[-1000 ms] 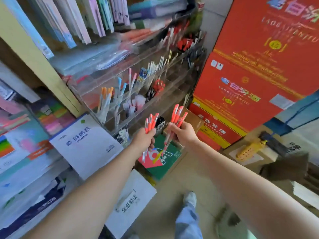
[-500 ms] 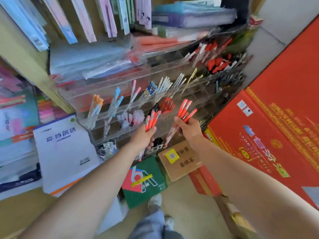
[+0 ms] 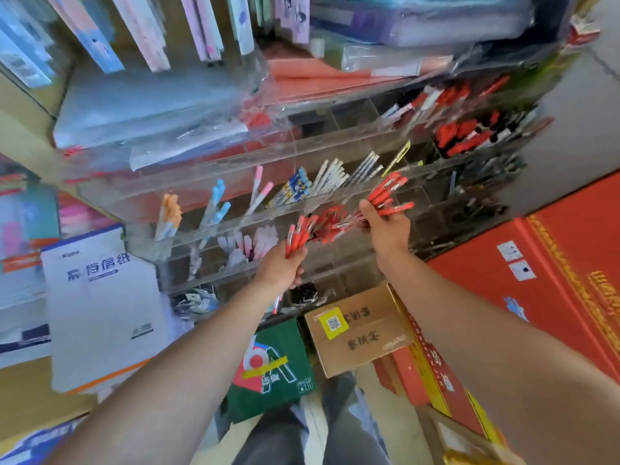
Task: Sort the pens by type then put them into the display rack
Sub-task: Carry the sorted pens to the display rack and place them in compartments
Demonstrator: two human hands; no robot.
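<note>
Our left hand grips a small bunch of red pens, caps up, before the clear display rack. Our right hand clasps a larger fan of red pens just in front of the rack's middle compartments.

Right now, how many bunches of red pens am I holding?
2. The left bunch sits in the left hand, low before the display rack; the right bunch sits in the right hand, higher up. More red pens may be hidden behind them.
</note>
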